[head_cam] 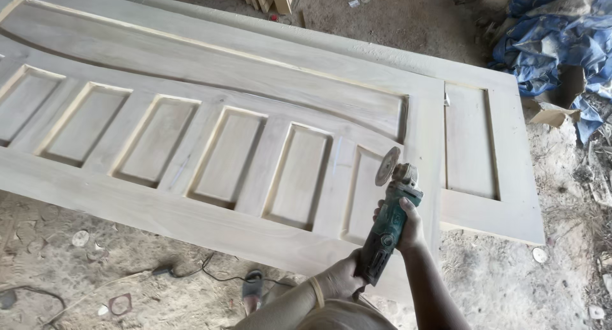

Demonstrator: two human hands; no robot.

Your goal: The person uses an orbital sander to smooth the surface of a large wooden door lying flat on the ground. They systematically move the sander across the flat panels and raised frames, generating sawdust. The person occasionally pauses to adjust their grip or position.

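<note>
we hold a green angle grinder (390,231) in both hands over the right end of a pale wooden panelled door (191,107), which lies flat across a second door (484,145) above the dusty ground (127,272). our left hand (338,280) is clenched round the rear of the grinder's body, where the cable leaves it, and our right hand (408,225) is clenched round the body just behind the head. the sanding disc (387,166) stands tilted on edge, near the frame of the last recessed panel (363,193); we cannot tell whether it touches the wood. to work this edge well, we judge that we should keep both grips firm, lay the disc at a shallow angle, press lightly, and follow the moulding evenly so that no hollow is cut. the black cable (210,276) on the ground should stay behind us.
</note>
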